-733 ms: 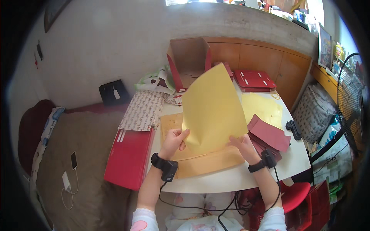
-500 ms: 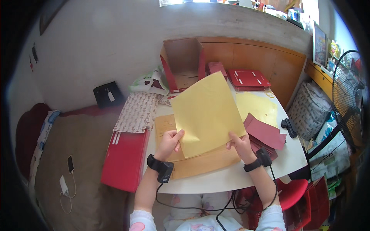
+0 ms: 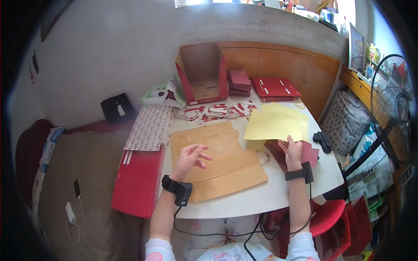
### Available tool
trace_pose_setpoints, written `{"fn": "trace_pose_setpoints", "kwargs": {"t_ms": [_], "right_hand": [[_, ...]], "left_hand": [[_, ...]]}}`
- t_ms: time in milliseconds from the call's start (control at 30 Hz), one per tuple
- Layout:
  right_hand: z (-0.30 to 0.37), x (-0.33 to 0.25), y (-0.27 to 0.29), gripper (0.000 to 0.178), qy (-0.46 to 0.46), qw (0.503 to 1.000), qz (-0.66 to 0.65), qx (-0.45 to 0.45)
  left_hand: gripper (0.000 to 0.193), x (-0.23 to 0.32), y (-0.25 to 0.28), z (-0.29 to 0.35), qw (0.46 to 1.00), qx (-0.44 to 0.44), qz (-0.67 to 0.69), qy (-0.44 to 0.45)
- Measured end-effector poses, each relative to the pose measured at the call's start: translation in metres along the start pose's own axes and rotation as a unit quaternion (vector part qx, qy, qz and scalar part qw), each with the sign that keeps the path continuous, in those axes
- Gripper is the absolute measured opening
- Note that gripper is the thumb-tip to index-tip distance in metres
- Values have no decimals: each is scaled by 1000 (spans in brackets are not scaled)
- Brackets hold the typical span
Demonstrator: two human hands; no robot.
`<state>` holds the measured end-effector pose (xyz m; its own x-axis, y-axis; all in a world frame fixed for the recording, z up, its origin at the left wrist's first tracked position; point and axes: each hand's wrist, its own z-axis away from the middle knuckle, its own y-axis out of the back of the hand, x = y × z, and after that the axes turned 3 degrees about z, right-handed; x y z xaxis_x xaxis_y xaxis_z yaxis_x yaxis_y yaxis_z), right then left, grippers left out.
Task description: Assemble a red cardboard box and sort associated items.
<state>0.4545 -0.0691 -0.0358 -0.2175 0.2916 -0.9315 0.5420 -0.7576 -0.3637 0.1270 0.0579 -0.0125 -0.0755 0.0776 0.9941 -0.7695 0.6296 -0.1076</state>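
Note:
My right hand point(image 3: 292, 152) pinches the near edge of a yellow sheet of paper point(image 3: 272, 124), held over the right side of the table. Beneath it another yellow sheet shows only at its right edge. Dark red card pieces point(image 3: 278, 155) lie partly under that hand. My left hand point(image 3: 191, 162) hangs with fingers apart and nothing in them, above a flat piece of brown cardboard point(image 3: 226, 167) with torn patches on its surface.
A red-sided cardboard box point(image 3: 202, 71) stands at the back, with red-and-white scraps point(image 3: 217, 112) before it. Red folders point(image 3: 276, 88) and a stack of red cards point(image 3: 239, 82) are beside it. Patterned paper point(image 3: 150, 126) lies on a red board point(image 3: 137, 182) at left. A black fan point(image 3: 394, 104) stands right.
The yellow sheet has moved from the middle to the right, uncovering the cardboard and scraps. My left hand has let go of it; my right hand still holds it.

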Motion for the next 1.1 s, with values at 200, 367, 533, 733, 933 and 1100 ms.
{"fn": "trace_pose_setpoints", "kwargs": {"t_ms": [200, 367, 533, 733, 933, 1100], "right_hand": [[-20, 1, 16, 24, 10, 998, -62, 26], [-27, 10, 20, 28, 22, 998, -58, 2], [-36, 29, 21, 31, 148, 988, -22, -31], [-33, 31, 20, 54, 197, 975, 98, 21], [-4, 7, 2, 27, 151, 954, 204, -159], [20, 16, -17, 16, 125, 927, 207, -287]], "left_hand": [[38, -3, 6, 0, 1000, -2, 4, 6], [35, 0, 3, 0, 1000, 11, 22, 5], [34, 0, 6, 0, 999, 34, -10, 2], [32, -16, 2, -7, 995, -1, -102, -15], [29, -22, 9, -4, 943, 52, -303, -124], [27, -13, 12, 8, 758, 194, -583, -219]]}}
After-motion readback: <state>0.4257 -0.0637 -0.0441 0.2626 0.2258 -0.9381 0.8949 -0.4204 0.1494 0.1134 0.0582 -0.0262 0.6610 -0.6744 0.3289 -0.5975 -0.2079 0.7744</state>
